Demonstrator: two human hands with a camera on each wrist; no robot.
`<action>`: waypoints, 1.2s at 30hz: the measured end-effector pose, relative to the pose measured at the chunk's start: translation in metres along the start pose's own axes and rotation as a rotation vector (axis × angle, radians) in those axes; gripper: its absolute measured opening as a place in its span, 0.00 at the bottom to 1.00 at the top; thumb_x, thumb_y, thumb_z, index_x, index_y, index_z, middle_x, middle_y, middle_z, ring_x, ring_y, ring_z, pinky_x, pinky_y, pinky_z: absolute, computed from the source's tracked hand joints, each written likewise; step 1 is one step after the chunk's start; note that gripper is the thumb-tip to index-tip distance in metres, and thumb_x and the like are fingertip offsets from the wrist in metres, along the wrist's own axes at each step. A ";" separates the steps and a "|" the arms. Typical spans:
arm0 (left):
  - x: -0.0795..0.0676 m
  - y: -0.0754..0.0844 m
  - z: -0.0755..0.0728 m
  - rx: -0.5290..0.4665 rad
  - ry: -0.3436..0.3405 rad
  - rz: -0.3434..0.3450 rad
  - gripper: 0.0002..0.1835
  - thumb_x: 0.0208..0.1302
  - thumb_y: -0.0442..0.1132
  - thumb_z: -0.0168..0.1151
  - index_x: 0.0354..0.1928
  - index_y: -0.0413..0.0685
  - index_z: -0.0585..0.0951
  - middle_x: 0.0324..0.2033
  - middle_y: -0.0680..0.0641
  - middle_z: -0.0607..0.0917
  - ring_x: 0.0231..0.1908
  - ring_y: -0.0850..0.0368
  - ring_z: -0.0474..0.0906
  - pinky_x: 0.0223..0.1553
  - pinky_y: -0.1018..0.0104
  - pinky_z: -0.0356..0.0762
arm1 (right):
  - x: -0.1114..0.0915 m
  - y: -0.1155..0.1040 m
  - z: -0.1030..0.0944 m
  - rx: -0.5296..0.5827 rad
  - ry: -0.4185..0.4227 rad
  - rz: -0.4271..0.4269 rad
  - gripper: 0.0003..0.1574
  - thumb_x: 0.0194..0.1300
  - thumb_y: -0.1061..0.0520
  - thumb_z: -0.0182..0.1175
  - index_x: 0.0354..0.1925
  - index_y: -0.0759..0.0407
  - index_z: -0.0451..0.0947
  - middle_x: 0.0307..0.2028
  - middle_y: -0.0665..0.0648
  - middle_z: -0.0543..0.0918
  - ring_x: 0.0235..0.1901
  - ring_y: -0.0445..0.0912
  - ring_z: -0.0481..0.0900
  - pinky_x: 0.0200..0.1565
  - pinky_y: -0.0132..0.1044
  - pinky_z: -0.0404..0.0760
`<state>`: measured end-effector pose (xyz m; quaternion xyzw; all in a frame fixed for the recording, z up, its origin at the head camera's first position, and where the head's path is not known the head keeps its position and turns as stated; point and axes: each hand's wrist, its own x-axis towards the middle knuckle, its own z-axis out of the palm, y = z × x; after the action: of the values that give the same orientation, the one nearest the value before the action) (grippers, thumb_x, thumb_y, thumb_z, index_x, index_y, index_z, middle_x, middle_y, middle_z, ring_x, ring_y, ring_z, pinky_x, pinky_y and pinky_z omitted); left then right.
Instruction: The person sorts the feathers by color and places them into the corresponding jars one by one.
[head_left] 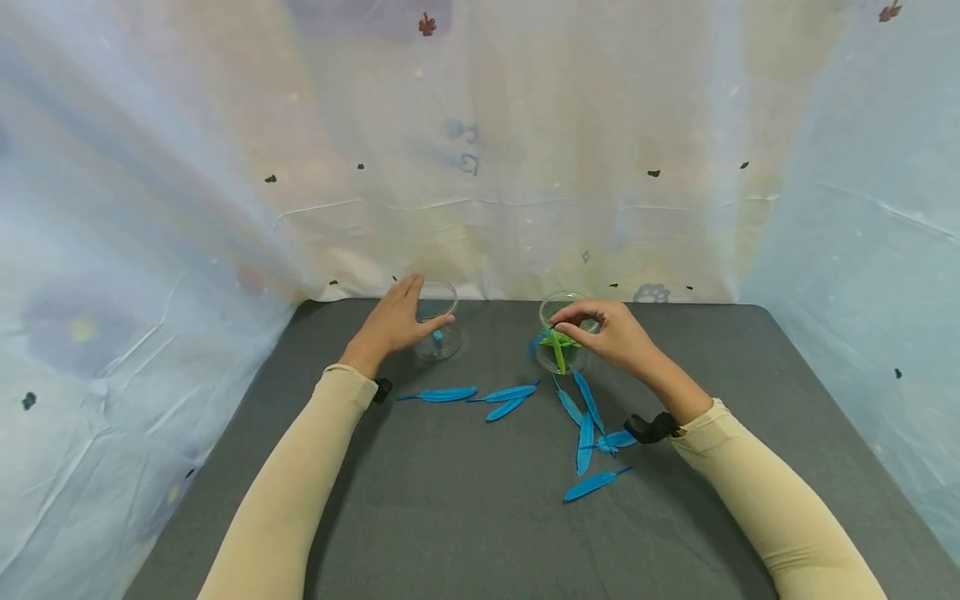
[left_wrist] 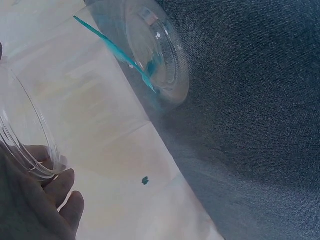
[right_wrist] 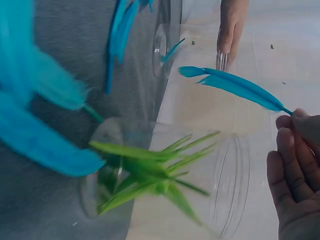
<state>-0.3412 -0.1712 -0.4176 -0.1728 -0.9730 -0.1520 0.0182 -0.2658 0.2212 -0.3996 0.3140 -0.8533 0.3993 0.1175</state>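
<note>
In the head view my left hand (head_left: 393, 321) holds the rim of a clear jar (head_left: 451, 343), thumb on the near side and fingers on the far side. One blue feather (left_wrist: 115, 49) leans inside that jar. My right hand (head_left: 611, 332) pinches another blue feather (right_wrist: 240, 89) by its quill, beside the mouth of a second clear jar (right_wrist: 231, 185). Several green feathers (right_wrist: 155, 172) stand in this second jar. The held feather's vane points left, outside the jar in the right wrist view. Part of the left hand is cut off in the left wrist view.
Loose blue feathers (head_left: 447, 394) lie on the dark grey table (head_left: 465, 517) in front of the left jar. More blue feathers (head_left: 585, 442) lie in a loose cluster before the right jar, some crossing. A pale patterned curtain (head_left: 525, 125) hangs behind the table's far edge and at both sides.
</note>
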 end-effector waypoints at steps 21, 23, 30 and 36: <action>0.002 0.001 -0.002 -0.008 -0.008 -0.013 0.60 0.74 0.74 0.55 0.87 0.40 0.43 0.86 0.37 0.44 0.85 0.38 0.41 0.85 0.40 0.44 | 0.073 -0.015 0.032 0.071 0.153 -0.101 0.09 0.76 0.59 0.69 0.51 0.59 0.91 0.47 0.55 0.90 0.44 0.47 0.84 0.45 0.46 0.82; 0.002 0.000 -0.002 -0.010 -0.008 -0.013 0.60 0.74 0.75 0.55 0.87 0.40 0.43 0.86 0.37 0.44 0.85 0.38 0.41 0.85 0.39 0.44 | 0.079 -0.017 0.035 0.089 0.177 -0.128 0.09 0.75 0.59 0.70 0.50 0.59 0.91 0.46 0.55 0.90 0.44 0.47 0.84 0.46 0.48 0.82; 0.004 0.001 0.000 -0.017 -0.010 -0.017 0.61 0.73 0.75 0.56 0.87 0.40 0.43 0.86 0.36 0.45 0.85 0.37 0.42 0.84 0.38 0.45 | 0.103 -0.022 0.049 0.140 0.215 -0.182 0.08 0.74 0.61 0.71 0.48 0.61 0.91 0.43 0.57 0.90 0.41 0.48 0.85 0.49 0.49 0.84; 0.001 0.000 -0.001 -0.025 -0.002 -0.024 0.61 0.72 0.75 0.57 0.87 0.40 0.44 0.86 0.36 0.47 0.85 0.37 0.44 0.84 0.38 0.45 | 0.122 -0.030 0.063 0.117 0.234 -0.217 0.08 0.74 0.61 0.71 0.48 0.62 0.91 0.43 0.58 0.90 0.40 0.49 0.85 0.48 0.49 0.86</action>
<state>-0.3420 -0.1708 -0.4169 -0.1616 -0.9730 -0.1640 0.0134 -0.3384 0.1049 -0.3676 0.3619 -0.7702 0.4671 0.2401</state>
